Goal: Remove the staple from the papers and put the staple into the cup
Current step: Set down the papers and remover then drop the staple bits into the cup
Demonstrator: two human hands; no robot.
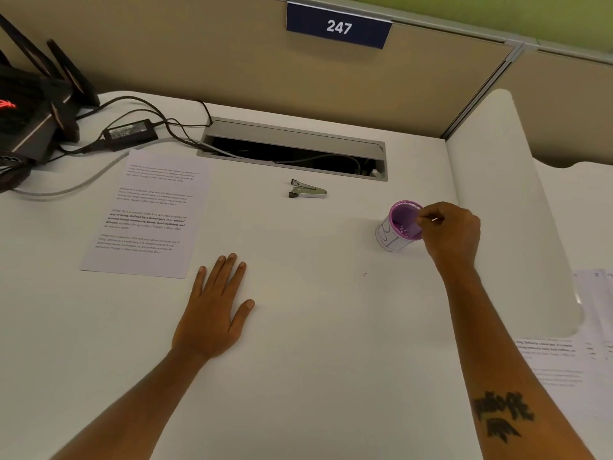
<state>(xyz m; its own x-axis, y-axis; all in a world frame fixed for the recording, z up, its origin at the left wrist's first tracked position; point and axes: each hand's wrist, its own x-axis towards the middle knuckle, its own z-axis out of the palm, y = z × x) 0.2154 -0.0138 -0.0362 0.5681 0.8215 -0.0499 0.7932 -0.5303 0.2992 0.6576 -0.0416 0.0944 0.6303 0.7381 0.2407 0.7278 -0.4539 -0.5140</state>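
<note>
Right hand (452,232) hovered at the purple cup (399,227) rim, grip pinched shut (staple too small to confirm). Papers (146,214) lay apart; left hand (214,310) flat, open on counter (315,327). Deposit appeared nearly complete.

A single head-worn wide-angle view looks forward and steeply down, close over the white desk (298,360), with the partition (199,61) across the frame's top.
</note>
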